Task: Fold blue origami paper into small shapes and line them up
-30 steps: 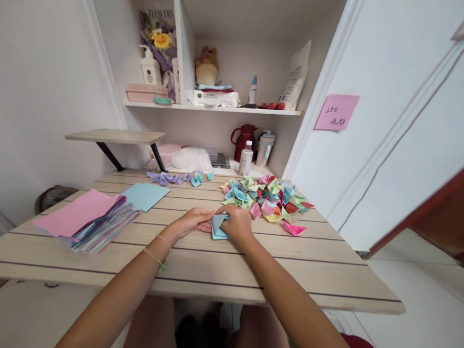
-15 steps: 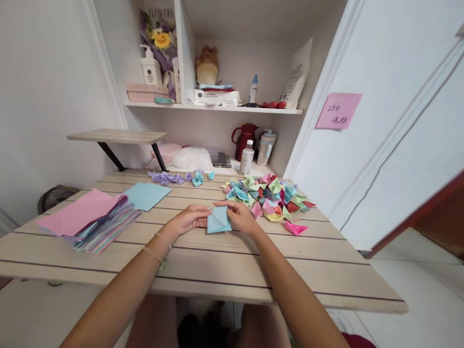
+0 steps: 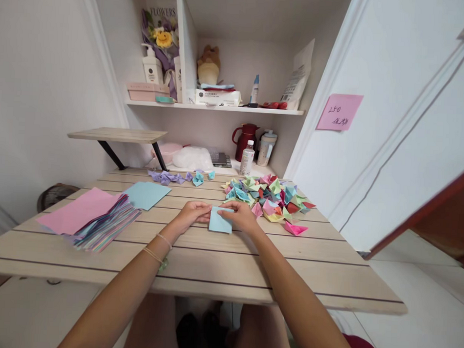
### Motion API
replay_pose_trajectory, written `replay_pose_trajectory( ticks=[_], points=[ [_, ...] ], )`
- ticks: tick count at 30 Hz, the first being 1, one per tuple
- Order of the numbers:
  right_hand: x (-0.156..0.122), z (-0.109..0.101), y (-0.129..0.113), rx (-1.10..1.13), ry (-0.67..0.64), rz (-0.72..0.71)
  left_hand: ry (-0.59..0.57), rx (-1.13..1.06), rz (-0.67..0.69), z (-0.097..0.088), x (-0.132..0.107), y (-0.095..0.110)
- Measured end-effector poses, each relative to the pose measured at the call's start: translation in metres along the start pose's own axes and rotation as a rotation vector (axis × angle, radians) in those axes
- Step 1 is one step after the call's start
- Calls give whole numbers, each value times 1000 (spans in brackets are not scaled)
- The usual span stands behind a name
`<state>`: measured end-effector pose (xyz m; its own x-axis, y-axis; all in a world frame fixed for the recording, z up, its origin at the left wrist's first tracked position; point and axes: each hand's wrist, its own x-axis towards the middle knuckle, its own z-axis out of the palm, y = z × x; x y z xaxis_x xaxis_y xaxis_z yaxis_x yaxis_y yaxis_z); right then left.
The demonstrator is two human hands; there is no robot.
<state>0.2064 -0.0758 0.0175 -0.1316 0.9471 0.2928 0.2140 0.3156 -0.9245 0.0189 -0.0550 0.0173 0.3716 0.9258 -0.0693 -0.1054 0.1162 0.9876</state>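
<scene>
A small folded square of light blue origami paper [image 3: 219, 222] is held between both hands, just above or on the slatted tabletop [image 3: 220, 266]. My left hand [image 3: 191, 215] pinches its left edge, fingers partly behind it. On the other side my right hand [image 3: 241, 215] grips the upper right corner, its thumb lying over the front. To the right of the hands lies a heap of folded paper boats [image 3: 265, 196] in many colours, a bright pink boat [image 3: 295, 228] nearest me. Several purple folded pieces [image 3: 165, 178] and a few blue ones [image 3: 198, 179] sit at the back.
A stack of coloured paper [image 3: 80, 212] lies at the left, beside loose blue sheets [image 3: 148, 195]. Behind the table stand a plastic bottle [image 3: 247, 158], a red jug [image 3: 246, 138] and a tumbler [image 3: 266, 147]. A small raised shelf [image 3: 118, 134] stands at the back left.
The blue paper's front, which showed a diagonal crease and a raised flap, now looks like a flat, plain square. My right thumb has come over its front.
</scene>
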Motion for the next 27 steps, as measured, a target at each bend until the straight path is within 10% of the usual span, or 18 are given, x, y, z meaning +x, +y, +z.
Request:
replay_pose_trajectory(
  ticks=[27],
  points=[
    [3, 5, 9, 187, 107, 134, 82, 178, 184, 7, 5, -8]
  ],
)
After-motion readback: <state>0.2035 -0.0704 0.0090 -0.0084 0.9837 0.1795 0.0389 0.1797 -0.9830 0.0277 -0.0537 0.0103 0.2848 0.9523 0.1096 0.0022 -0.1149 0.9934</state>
